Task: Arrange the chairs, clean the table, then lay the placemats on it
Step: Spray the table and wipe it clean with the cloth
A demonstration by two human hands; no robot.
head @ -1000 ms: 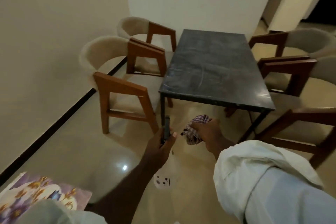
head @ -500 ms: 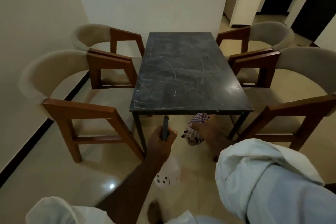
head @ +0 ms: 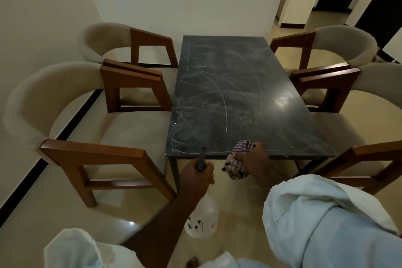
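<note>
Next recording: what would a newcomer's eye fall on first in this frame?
The dark table in the middle stands out, its top covered in white scribbles. At its near edge the left hand grips a spray bottle by its dark head, and the right hand holds a checked cloth. Four cushioned wooden armchairs flank the table, two per side.

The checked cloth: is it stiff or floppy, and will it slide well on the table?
Probably floppy: the checked cloth bunches and droops from the right hand. It looks thin and light. On the glossy table it should slide easily.
</note>
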